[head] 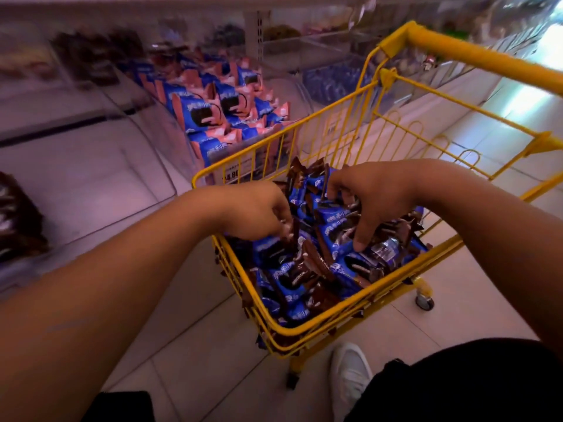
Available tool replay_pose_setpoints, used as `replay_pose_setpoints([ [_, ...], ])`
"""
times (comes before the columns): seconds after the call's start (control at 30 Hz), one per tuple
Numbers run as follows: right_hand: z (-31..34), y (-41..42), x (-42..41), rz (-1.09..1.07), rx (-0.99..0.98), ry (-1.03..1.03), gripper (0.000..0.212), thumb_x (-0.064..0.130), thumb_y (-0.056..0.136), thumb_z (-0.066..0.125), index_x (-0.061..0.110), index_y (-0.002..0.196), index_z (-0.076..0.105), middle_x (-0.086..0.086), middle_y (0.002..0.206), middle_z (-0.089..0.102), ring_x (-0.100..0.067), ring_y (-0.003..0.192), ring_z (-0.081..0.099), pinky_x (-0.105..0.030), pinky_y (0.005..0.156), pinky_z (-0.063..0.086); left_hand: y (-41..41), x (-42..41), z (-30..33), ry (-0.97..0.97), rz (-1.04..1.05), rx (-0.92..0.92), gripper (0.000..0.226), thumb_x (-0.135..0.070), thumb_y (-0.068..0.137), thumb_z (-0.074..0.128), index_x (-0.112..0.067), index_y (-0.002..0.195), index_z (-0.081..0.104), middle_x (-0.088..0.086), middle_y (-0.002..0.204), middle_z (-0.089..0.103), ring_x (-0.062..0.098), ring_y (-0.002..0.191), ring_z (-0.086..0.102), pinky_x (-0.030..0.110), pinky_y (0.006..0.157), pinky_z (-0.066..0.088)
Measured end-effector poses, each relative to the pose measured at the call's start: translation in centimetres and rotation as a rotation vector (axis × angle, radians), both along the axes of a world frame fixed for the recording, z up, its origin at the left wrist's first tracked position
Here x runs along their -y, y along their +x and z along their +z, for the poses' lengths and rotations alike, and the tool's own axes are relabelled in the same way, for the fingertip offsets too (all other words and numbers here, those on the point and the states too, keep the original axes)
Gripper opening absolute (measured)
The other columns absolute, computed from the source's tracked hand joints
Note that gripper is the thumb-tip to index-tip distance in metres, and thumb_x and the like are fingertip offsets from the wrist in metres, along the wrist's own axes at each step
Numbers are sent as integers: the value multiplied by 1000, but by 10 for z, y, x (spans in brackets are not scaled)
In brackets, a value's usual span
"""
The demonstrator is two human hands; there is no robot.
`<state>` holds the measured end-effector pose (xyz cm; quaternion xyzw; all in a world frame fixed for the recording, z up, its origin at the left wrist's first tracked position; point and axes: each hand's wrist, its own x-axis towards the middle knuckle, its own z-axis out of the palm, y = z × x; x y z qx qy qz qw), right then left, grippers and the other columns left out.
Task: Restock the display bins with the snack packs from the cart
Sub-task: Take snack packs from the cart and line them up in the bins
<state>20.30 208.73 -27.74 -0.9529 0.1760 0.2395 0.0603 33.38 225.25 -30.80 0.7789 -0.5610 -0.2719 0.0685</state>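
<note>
Currently both my grips, left hand (259,213) and right hand (370,197), curl around snack packs (307,269) in the still-heaped cart (320,322); the display bin (213,95) beyond them holds stock already.

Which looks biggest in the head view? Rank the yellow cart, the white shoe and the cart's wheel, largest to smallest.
1. Yellow cart: it spans much of the frame.
2. White shoe: partly hidden by dark clothing, and near the camera, so it may look oversized.
3. Wheel: plainly the smallest.
</note>
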Motion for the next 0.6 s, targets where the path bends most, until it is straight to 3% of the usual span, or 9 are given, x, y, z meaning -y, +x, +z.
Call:
replay_pose_setpoints([
  [0.1, -1, -2, 0, 32, -25, -12, 94, 50, 49, 94, 27, 130, 54, 11, 112, 49, -14, 100, 49, -27, 80, 42, 0, -2, 4, -195, 253, -326, 14, -26, 95, 63, -23, 84, 71, -1, 89, 69, 16, 82, 63, 31, 67, 54],
  [0.2, -4, -7, 0, 6, 8, 104, 88, 50, 51, 94, 32, 127, 54, 16, 117, 53, -9, 98, 52, -19, 70, 46, -5, -5, 3, -244, 455, -595, 14, -19, 101, 54, -13, 95, 65, 16, 101, 71, 27, 88, 72, 36, 60, 61],
  [0.23, -5, -10, -1, -3, 22, 154, 83, 49, 53, 93, 32, 124, 55, 19, 115, 52, -8, 97, 53, -14, 64, 46, -6, -6, 2, -254, 490, -623, 14, -18, 102, 51, -10, 102, 63, 20, 107, 69, 30, 95, 71, 36, 58, 61],
  [0.3, -7, -14, -2, 16, 83, 214, 69, 48, 57, 91, 30, 116, 61, 18, 112, 59, -8, 101, 57, -13, 69, 46, -7, -8, 2, -297, 540, -648, 15, -19, 104, 47, -10, 108, 59, 21, 114, 64, 33, 99, 68, 34, 54, 60],
  [0.4, 0, -21, 3, 1, 215, 307, 58, 41, 57, 94, 33, 107, 67, 12, 101, 69, -8, 95, 65, -26, 78, 55, -8, -11, 4, -350, 580, -683, 13, -23, 104, 46, -15, 106, 57, 12, 116, 59, 28, 100, 66, 37, 56, 60],
  [0.5, 13, -31, 10, -57, 346, 454, 60, 33, 55, 96, 36, 106, 65, 11, 101, 73, -10, 90, 71, -30, 71, 61, -11, -13, 7, -424, 626, -668, 9, -26, 101, 54, -18, 96, 56, 8, 111, 58, 26, 95, 67, 37, 54, 61],
  [0.6, 18, -38, 14, -117, 400, 764, 57, 12, 63, 91, 19, 112, 61, -6, 104, 76, -27, 93, 75, -33, 63, 62, -16, -14, 11, -502, 658, -651, 15, -26, 96, 62, -14, 90, 58, 9, 103, 60, 26, 91, 68, 35, 52, 60],
])
